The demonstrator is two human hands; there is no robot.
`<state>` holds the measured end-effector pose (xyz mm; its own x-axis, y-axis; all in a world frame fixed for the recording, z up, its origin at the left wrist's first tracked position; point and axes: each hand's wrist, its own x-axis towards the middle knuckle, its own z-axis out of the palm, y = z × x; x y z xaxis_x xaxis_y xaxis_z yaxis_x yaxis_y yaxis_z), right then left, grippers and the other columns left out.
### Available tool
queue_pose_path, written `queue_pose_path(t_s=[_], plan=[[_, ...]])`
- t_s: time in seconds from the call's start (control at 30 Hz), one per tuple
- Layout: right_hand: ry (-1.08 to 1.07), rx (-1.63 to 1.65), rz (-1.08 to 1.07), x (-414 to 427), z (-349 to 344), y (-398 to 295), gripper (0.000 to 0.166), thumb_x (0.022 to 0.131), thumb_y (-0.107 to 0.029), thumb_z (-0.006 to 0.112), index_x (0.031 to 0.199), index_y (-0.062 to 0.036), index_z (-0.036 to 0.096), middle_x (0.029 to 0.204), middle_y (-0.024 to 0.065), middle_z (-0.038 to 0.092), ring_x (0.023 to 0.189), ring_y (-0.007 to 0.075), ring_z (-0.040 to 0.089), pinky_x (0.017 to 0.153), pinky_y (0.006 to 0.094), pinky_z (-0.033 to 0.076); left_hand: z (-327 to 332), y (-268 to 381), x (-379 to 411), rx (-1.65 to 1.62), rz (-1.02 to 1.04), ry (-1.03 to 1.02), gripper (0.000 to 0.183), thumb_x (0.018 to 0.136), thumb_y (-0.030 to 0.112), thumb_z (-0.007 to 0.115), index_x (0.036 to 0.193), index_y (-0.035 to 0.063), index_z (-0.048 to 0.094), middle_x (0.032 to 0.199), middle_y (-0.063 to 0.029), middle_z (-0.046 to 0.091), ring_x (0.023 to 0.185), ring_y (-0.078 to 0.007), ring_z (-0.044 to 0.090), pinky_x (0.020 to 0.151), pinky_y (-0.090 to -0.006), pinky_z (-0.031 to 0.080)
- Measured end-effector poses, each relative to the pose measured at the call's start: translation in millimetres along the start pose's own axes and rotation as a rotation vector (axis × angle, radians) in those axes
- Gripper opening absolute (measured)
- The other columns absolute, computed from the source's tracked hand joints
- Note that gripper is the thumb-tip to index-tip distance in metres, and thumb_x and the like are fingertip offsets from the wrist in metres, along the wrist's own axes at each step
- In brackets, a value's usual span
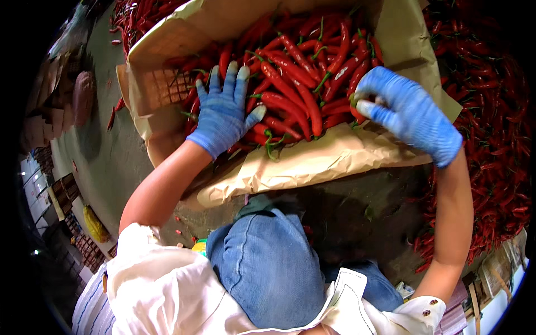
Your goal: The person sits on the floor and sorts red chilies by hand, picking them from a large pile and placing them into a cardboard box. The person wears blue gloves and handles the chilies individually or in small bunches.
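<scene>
Long red chili peppers (289, 83) with green stems fill a crate lined with brown kraft paper (305, 161). My left hand (224, 106), in a blue knit glove with pale fingertips, lies palm down on the peppers with its fingers spread. Along the right side of the crate, my right hand (402, 111), gloved alike, has its thumb and fingers pinched around a red chili pepper (356, 114) near its green stem end. The curled fingers hide part of that pepper.
A large heap of red chilies (490, 146) covers the floor on the right; another pile (142, 19) lies at upper left. My denim-clad knee (268, 268) is just below the crate. Stacked crates (86, 245) and a yellow sack (95, 224) stand at far left.
</scene>
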<state>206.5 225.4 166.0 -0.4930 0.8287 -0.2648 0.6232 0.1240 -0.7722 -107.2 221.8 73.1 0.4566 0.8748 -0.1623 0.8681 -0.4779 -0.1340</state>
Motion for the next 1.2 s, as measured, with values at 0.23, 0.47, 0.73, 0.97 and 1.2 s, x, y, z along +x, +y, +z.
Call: queue_pose_path(t_s=[0.23,0.47,0.73,0.97,1.2], plan=[[-0.424,-0.442,0.153,22,46,23,0.022,0.082,-0.027,0.055,0.089,-0.0062,0.059,0.085,0.0158,0.062,0.08,0.0342,0.059,0.071,0.0421,0.046,-17,-4,-28,-0.016,0.063,-0.051,0.073,0.081,0.053,0.05,0.137,0.0108,0.031,0.143,-0.0166,0.024,0.129,-0.0429,0.021,0.098,-0.0664,0.018],[-0.418,-0.43,-0.004,35,57,0,0.032,0.076,-0.027,0.063,0.101,-0.0077,0.059,0.092,0.0136,0.061,0.086,0.0315,0.059,0.077,0.0406,0.047,-41,-26,-72,0.008,0.213,-0.226,0.049,0.073,0.036,0.06,0.118,0.0154,0.052,0.14,-0.0171,0.027,0.127,-0.0406,0.026,0.102,-0.0579,0.021],[-0.348,-0.475,0.009,19,37,19,0.024,0.075,-0.024,0.062,0.092,-0.0065,0.061,0.085,0.0121,0.061,0.079,0.031,0.06,0.071,0.0417,0.047,-86,-10,-65,-1.336,-0.434,-0.173,0.032,0.09,0.021,0.054,0.117,0.0046,0.048,0.092,-0.0144,0.058,0.08,-0.0315,0.057,0.074,-0.0361,0.048],[-0.327,-0.54,0.026,5,21,13,0.02,0.079,-0.022,0.06,0.094,-0.0088,0.061,0.081,0.0111,0.062,0.078,0.0307,0.06,0.071,0.0396,0.048,-41,-15,-78,-0.125,-0.013,-0.59,0.049,0.088,0.044,0.045,0.116,0.0047,0.048,0.095,-0.018,0.057,0.083,-0.0318,0.061,0.067,-0.0422,0.049],[-0.087,-0.89,0.193,55,55,20,0.089,0.074,-0.062,0.055,0.14,-0.0121,0.024,0.144,0.0159,0.023,0.132,0.0351,0.024,0.102,0.059,0.021,-95,20,-3,-0.381,0.314,0.107,0.051,0.077,0.037,0.062,0.118,0.0086,0.051,0.102,-0.0136,0.057,0.093,-0.0287,0.058,0.08,-0.0404,0.048]])
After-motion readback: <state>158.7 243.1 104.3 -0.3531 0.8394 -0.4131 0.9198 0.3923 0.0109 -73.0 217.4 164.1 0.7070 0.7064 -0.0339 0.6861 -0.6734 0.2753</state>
